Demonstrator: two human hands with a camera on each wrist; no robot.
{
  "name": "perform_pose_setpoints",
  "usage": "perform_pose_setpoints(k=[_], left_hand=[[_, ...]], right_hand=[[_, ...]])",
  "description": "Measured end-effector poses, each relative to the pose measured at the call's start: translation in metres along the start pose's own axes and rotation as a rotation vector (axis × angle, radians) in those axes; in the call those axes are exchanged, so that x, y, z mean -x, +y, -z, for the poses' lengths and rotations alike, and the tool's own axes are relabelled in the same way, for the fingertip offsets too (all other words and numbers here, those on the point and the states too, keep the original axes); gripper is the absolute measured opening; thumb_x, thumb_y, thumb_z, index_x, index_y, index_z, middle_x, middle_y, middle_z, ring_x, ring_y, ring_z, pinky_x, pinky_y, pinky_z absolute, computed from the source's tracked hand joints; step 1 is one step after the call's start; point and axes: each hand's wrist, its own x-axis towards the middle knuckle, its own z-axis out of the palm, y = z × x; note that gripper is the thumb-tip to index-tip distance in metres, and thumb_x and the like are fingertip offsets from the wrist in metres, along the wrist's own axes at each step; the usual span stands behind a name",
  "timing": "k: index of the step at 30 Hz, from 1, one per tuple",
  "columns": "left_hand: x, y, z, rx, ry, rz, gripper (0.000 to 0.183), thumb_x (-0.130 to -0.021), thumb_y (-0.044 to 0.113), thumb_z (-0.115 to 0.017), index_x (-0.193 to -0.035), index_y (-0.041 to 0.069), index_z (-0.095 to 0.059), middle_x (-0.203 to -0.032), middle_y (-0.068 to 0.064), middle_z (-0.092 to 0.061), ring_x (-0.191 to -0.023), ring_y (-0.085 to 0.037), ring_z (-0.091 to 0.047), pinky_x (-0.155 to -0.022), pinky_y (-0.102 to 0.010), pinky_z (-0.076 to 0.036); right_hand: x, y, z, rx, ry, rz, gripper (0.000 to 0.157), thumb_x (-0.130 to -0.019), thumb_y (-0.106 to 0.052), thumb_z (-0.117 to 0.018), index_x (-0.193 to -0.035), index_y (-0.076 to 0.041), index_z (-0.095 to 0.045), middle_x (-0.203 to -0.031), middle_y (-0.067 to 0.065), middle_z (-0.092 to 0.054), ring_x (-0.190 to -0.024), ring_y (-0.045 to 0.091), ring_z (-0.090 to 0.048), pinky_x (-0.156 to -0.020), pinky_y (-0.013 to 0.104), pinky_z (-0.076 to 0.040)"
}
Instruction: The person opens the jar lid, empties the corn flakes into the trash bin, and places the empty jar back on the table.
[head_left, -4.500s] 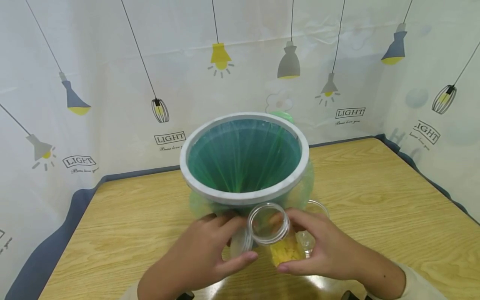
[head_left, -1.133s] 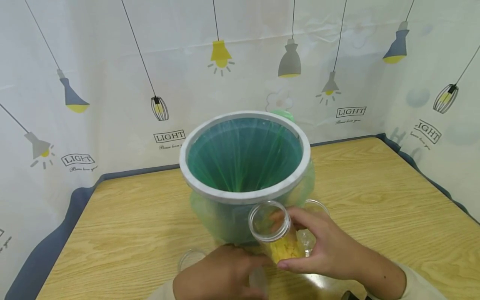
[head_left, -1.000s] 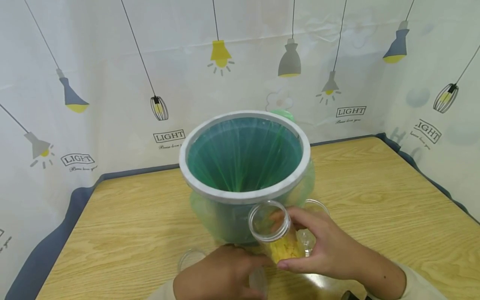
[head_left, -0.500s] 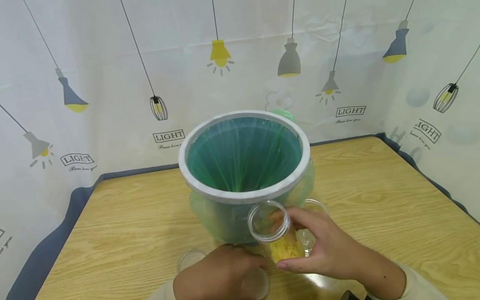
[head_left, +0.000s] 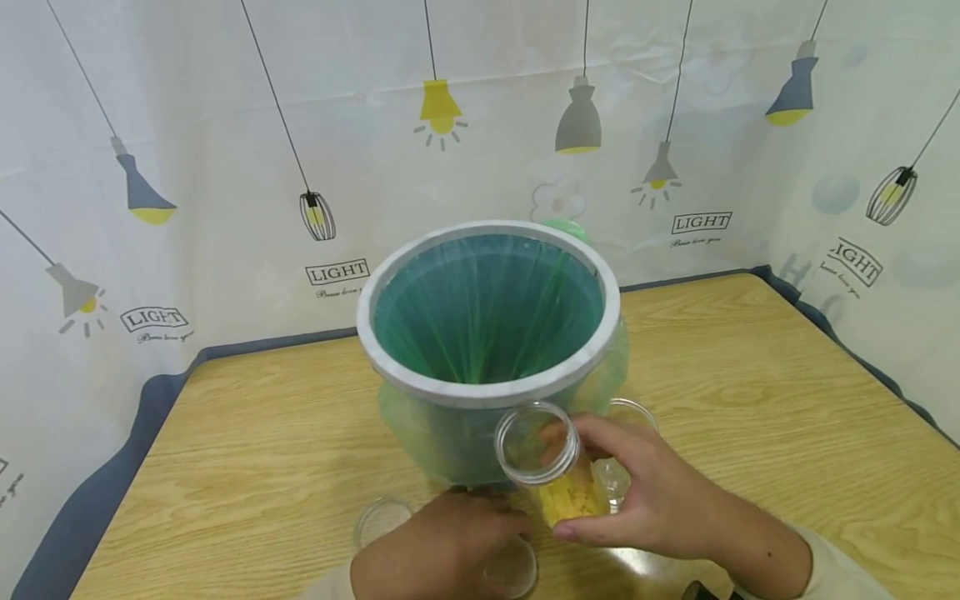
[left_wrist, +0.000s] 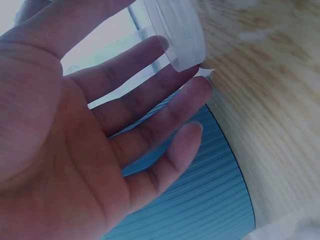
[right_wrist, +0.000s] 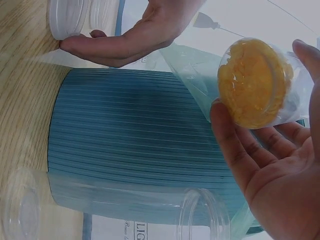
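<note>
My right hand [head_left: 637,483] grips a clear plastic jar [head_left: 536,446] by its side. The jar is tilted with its uncovered mouth up, and yellow pieces [right_wrist: 252,82] fill its lower part. My left hand [head_left: 450,542] is low over the table, its fingers and thumb at the edge of a clear screw lid [left_wrist: 182,37]. That lid lies almost flat close to the wood, partly hidden by the hand in the head view. Behind the jar stands a teal bin [head_left: 487,396] with a pale rim and a green bag inside.
A second clear lid [head_left: 382,518] lies on the table [head_left: 750,400], left of my left hand. Another clear jar [right_wrist: 120,200] stands beyond my right hand, partly hidden in the head view. Printed curtains [head_left: 225,125] hang behind and beside the table.
My left hand was beside the jar with a lid, then moved down and nearer to me. Over the last second the lid has tipped from steep to nearly flat. My right hand stays put.
</note>
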Motion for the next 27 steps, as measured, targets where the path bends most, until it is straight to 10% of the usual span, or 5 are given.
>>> perform_pose_setpoints(k=[19, 27], left_hand=[[0.002, 0.003, 0.002, -0.031, 0.12, -0.07, 0.052, -0.07, 0.042, -0.074, -0.118, 0.029, -0.057, -0.097, 0.019, -0.061, -0.09, 0.004, -0.051, -0.081, -0.018, -0.045], [0.001, 0.011, 0.015, 0.002, 0.058, -0.106, 0.049, -0.084, 0.059, -0.049, -0.121, 0.028, -0.054, -0.11, 0.02, -0.06, -0.101, 0.004, -0.054, -0.092, -0.021, -0.044]], right_hand=[[-0.002, 0.001, 0.001, 0.03, 0.008, 0.029, 0.063, -0.065, -0.026, -0.082, -0.12, -0.016, -0.052, -0.105, -0.009, -0.061, -0.088, 0.004, -0.059, -0.073, 0.021, -0.05], [-0.001, -0.002, 0.002, -0.008, -0.015, -0.019, 0.063, -0.067, -0.025, -0.081, -0.122, -0.016, -0.051, -0.108, -0.007, -0.06, -0.089, 0.005, -0.059, -0.072, 0.023, -0.051]])
